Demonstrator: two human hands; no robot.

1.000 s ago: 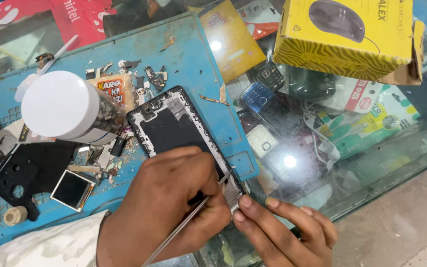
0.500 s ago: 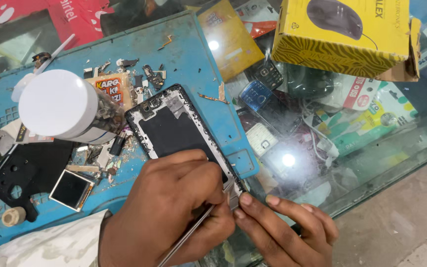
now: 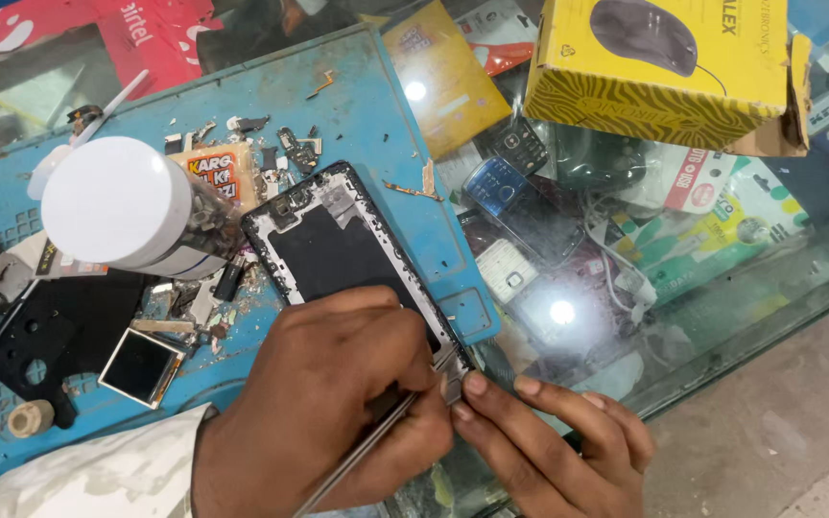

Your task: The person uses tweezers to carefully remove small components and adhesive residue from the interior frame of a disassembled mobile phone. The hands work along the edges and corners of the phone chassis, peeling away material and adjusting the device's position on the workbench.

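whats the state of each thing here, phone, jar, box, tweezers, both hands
phone frame: opened, flat on blue mat
white-lidded jar: capped, on its side
yellow box: flap open
tweezers: gripped, tip at frame's lower corner
left hand: closed on tweezers
right hand: fingertips pressing frame's corner

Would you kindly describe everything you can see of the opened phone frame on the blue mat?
The phone frame is a dark, flat rectangle with a pale, worn rim, lying diagonally on the blue mat. Small components crowd its upper end. Its lower end is covered by the left hand, which holds thin metal tweezers at the lower corner; the right hand fingertips touch that same corner. A white-capped bottle lies beside it.
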